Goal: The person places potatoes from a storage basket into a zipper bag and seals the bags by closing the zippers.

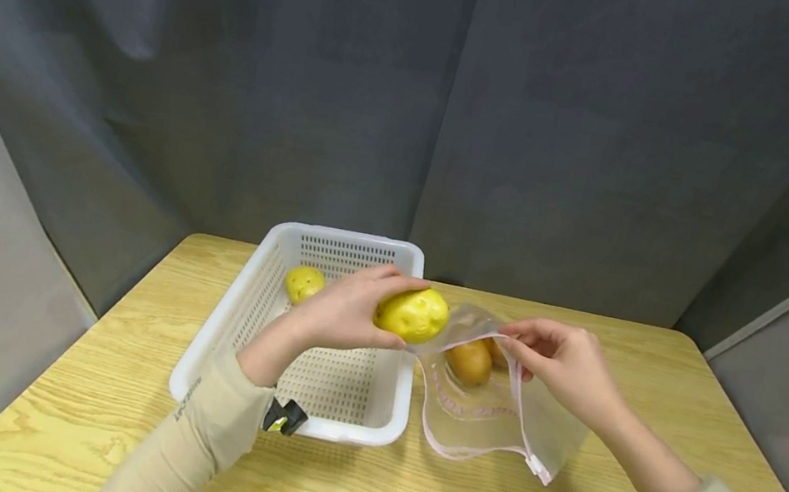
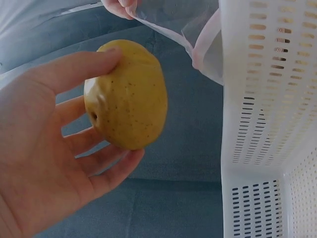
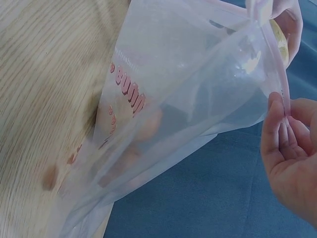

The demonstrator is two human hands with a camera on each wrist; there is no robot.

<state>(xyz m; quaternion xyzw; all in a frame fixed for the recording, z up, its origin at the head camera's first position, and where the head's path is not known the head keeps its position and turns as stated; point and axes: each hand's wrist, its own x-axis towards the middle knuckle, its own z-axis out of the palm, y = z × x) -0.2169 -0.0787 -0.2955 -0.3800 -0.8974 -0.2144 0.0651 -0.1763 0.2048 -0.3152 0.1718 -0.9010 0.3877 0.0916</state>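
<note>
My left hand (image 1: 347,311) grips a yellow potato (image 1: 417,315) between thumb and fingers, above the basket's right rim and beside the bag's mouth. In the left wrist view, dark specks and a small dent mark the potato (image 2: 131,99). A clear zip bag (image 1: 473,438) with a pink-edged mouth stands open on the table. My right hand (image 1: 567,367) pinches its edge between thumb and fingers. Inside the bag lie potatoes (image 1: 470,363), partly hidden by the plastic. Red lettering shows on the bag (image 3: 188,64) in the right wrist view.
A white perforated plastic basket (image 1: 391,422) stands left of the bag. Toward its far left lies another yellow potato (image 1: 303,282), partly behind my left hand. The wooden table (image 1: 83,412) ends at a dark curtain (image 1: 354,106).
</note>
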